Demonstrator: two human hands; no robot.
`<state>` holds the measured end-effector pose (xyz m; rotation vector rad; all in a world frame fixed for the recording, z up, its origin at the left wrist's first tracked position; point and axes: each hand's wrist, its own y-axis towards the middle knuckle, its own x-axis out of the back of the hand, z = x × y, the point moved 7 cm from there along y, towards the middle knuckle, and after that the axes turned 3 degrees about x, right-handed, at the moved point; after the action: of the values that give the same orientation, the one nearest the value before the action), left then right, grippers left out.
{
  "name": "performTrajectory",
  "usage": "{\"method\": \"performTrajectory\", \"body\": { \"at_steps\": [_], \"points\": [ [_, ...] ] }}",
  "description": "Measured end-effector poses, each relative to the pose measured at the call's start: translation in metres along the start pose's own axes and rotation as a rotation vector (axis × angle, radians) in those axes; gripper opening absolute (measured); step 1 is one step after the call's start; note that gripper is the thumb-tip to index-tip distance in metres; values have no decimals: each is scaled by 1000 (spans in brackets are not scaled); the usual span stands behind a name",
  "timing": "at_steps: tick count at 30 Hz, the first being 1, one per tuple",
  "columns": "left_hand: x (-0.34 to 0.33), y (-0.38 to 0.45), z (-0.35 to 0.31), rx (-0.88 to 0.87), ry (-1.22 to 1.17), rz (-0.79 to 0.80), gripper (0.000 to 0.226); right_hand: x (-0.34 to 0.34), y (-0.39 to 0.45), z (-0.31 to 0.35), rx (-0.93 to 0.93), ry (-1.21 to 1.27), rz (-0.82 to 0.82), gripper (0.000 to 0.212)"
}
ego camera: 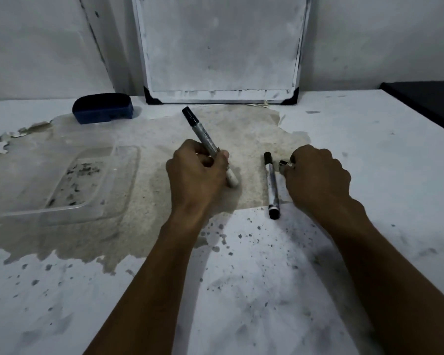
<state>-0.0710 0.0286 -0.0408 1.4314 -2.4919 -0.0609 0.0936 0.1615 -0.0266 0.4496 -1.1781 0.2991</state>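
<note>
My left hand (pixel 198 172) grips a grey marker (pixel 203 135) with a black cap; the capped end points up and away, the other end sits near the table. A second marker (pixel 271 185) lies on the table between my hands, black at both ends. My right hand (pixel 318 175) is curled just right of it, fingers pinching a small dark item (pixel 283 163) that looks like another marker's tip; most of it is hidden under the hand.
A whiteboard (pixel 221 47) leans on the wall at the back. A blue eraser (pixel 103 108) sits at the back left. A clear plastic lid (pixel 69 180) lies at the left. The stained white table (pixel 241 278) has a dark object (pixel 426 103) past its right edge.
</note>
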Motion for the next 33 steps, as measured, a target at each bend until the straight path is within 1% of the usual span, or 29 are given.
{"method": "performTrajectory", "body": {
  "at_steps": [3,6,8,10,11,12,15,18,19,23,26,30,31,33],
  "points": [
    [5,-3,-6,-7,-77,-41,21,0,0,0,2,4,0,21],
    [10,-5,-11,-21,-152,-64,12,-1,1,1,10,5,-10,21],
    [7,-5,-11,-38,-70,-51,14,-2,1,0,12,7,-12,22],
    [3,-7,-13,-69,81,-21,18,-3,2,-1,5,18,-11,30],
    [2,-7,-14,-76,115,-18,19,-2,2,-2,4,23,-12,32],
    [3,-7,-15,-83,116,-23,19,-2,2,-2,7,26,-15,33],
    [8,-7,-18,-65,-6,-43,15,-1,1,-1,20,34,-20,34],
    [6,-6,-17,-57,96,-19,21,2,0,0,25,45,-21,34],
    [6,-6,-16,-50,97,-19,21,3,0,1,27,48,-25,34],
    [10,-6,-16,-18,-70,-24,10,5,0,2,20,62,-33,38],
    [8,-7,-15,6,37,-16,17,5,1,1,16,57,-29,39],
    [19,-6,-19,31,-108,-81,14,6,1,1,10,75,-53,40],
    [20,-6,-19,29,-82,-104,16,6,1,1,6,75,-54,41],
    [19,-8,-19,19,88,-117,24,5,1,1,6,82,-47,42]
  ]
}}
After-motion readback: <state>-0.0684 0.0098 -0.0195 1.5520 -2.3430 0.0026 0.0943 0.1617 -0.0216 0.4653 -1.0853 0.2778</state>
